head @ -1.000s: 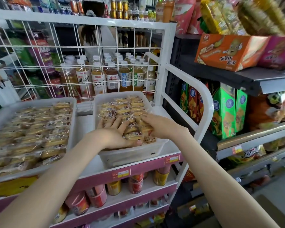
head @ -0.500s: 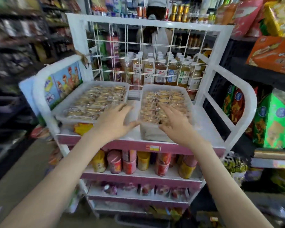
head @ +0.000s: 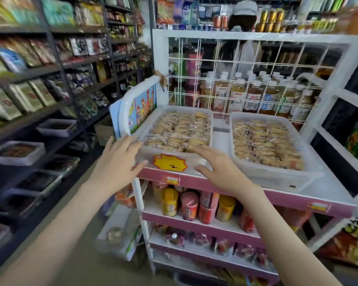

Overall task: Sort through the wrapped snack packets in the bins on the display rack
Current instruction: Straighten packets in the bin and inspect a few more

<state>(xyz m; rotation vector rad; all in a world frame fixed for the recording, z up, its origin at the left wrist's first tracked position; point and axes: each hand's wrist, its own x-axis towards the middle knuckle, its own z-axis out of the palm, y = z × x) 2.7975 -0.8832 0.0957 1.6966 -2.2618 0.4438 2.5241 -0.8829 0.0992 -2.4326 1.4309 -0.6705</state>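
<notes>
Hands: left hand [head: 120,159] and right hand [head: 221,168] both released, fingers spread, grasping nothing | Change: shifted off right bin [head: 277,178], now at front of left bin [head: 211,129], 9 and 3 o'clock of yellow price tag [head: 170,163] | Snack packets [head: 178,129] lie in both bins atop display rack [head: 287,198].

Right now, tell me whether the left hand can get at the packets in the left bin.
Probably yes. The left hand hovers open at the near corner of the left bin, which has no lid, and the packets lie bare on top. The right hand sits further right, out of its path.
</notes>
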